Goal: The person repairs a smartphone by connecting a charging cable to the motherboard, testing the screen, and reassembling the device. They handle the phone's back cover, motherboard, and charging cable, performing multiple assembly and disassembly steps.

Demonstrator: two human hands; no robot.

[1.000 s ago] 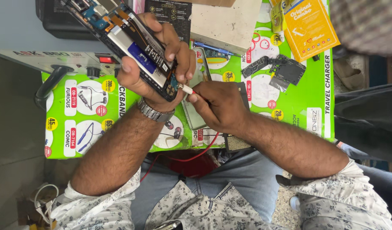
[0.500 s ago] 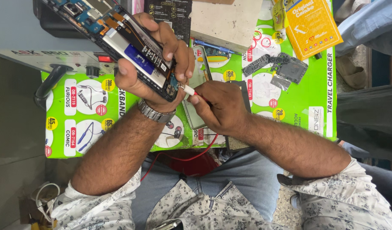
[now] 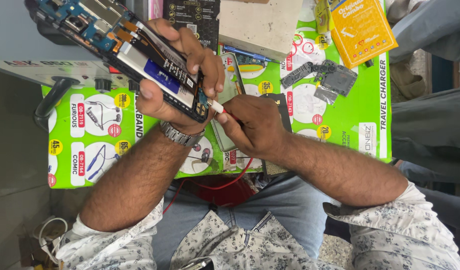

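The left hand [image 3: 182, 75] clasps an opened phone [image 3: 125, 47]; the right hand [image 3: 255, 125] pinches a red-tipped probe [image 3: 217, 106] against it; a yellow packet [image 3: 362, 27] lies at two o'clock on the green printed sheet [image 3: 340, 125]

Floral rolled sleeves [image 3: 390, 225], jeans [image 3: 285, 205], apparently steel wristwatch [image 3: 180, 134].

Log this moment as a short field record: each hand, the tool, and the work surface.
left hand: left hand grips opened phone with exposed circuit board, tilted, above the mat
right hand: right hand pinches thin white-tipped probe
probe tip: at the phone's lower end
wire: red wire trails from right hand
surface: green printed mat
nearby: yellow box; grey metal shields
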